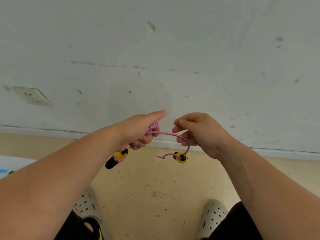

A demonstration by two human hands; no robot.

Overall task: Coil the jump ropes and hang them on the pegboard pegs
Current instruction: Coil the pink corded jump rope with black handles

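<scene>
Jump rope [168, 134]: pink cord with dark flecks, bunched in several turns inside the left fist, one strand crossing the gap to the right hand, held in the air in front of the wall.
Handles: one black-and-yellow handle [117, 158] hangs below the left hand; the other handle [181, 157] dangles on a short curl of cord beneath the right hand.
Left hand [142, 131]: fingers closed around the coiled turns, thumb stretched forward.
Right hand [200, 132]: fingers curled, pinching the single strand.
Wall [155, 49]: white, scuffed, with a socket [32, 96] low at left.
Floor [155, 187]: tan, strewn with small dark bits.
Shoes [213, 215]: grey perforated clogs at the bottom edge.
</scene>
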